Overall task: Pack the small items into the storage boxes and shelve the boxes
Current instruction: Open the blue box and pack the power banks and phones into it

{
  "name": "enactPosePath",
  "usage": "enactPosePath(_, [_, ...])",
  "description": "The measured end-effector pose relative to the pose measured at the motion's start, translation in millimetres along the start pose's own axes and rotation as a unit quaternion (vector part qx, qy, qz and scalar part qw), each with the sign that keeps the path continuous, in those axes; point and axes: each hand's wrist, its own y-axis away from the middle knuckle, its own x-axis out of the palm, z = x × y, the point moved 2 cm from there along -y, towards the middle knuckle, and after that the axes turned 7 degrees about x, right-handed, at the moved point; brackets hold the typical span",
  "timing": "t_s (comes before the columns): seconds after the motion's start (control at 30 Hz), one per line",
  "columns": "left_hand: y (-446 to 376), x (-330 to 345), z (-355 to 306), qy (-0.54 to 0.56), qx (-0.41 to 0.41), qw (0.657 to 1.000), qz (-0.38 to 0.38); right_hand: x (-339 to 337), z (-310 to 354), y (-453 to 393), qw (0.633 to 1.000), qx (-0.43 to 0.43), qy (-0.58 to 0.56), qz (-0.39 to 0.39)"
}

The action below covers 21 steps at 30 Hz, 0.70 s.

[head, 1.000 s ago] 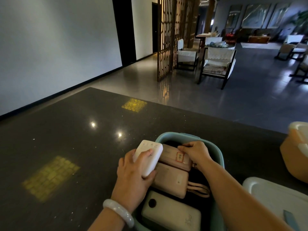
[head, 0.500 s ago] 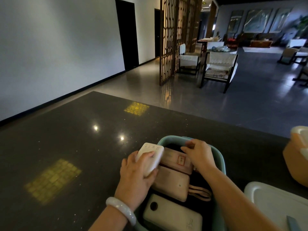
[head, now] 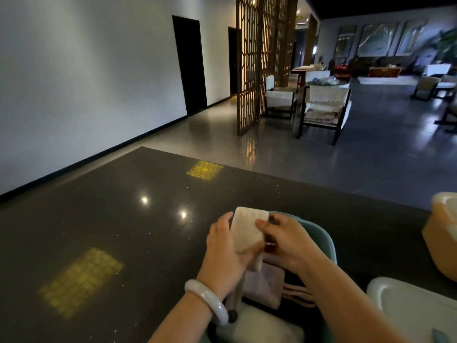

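Note:
A teal storage box (head: 326,240) sits on the dark counter near its front edge. Inside lie a pinkish power bank (head: 265,284) with a looped cord and a white power bank (head: 259,325) at the near end. My left hand (head: 222,256) grips a white rectangular device (head: 247,229) and holds it tilted over the box's far left corner. My right hand (head: 284,240) reaches across the box, its fingertips pinching the device's right edge. Another pinkish item lies mostly hidden under my hands.
An orange box (head: 442,241) with a white lid stands at the right edge. A white lid (head: 410,308) lies at the lower right. The dark counter (head: 123,231) stretches left and far. Chairs and a lattice screen stand on the floor beyond.
My right hand left the pinkish item at the box's far end and moved left onto the white device. My left hand turned the device more upright over the box corner.

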Motion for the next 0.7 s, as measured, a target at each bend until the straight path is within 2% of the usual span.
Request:
enactPosePath(0.13, [-11,-9,3,0.167,-0.118,0.978,0.032,-7,3,10,0.998,-0.012,0.047,0.039])
enactPosePath(0.27, [-9,-10,3,0.32,-0.169,0.928,0.084,-11,11,24,0.991,-0.014,0.1,0.094])
enactPosePath(0.37, [-2,-4,2,0.379,-0.182,0.905,0.06,-14,14,29,0.966,-0.058,0.246,0.052])
enactPosePath(0.5, [5,6,1,0.4,-0.173,0.9,-0.015,-10,8,31,0.878,-0.154,0.451,-0.05])
enactPosePath(0.63, [10,9,-4,0.401,-0.155,0.902,-0.037,0,-13,33,0.737,-0.266,0.615,-0.085])
enactPosePath(0.67, [11,9,-5,0.391,-0.15,0.907,-0.038,1,-16,32,0.726,-0.285,0.617,-0.101])
enactPosePath(0.7, [14,9,-5,0.38,-0.146,0.913,-0.036,1,-18,32,0.731,-0.287,0.609,-0.112])
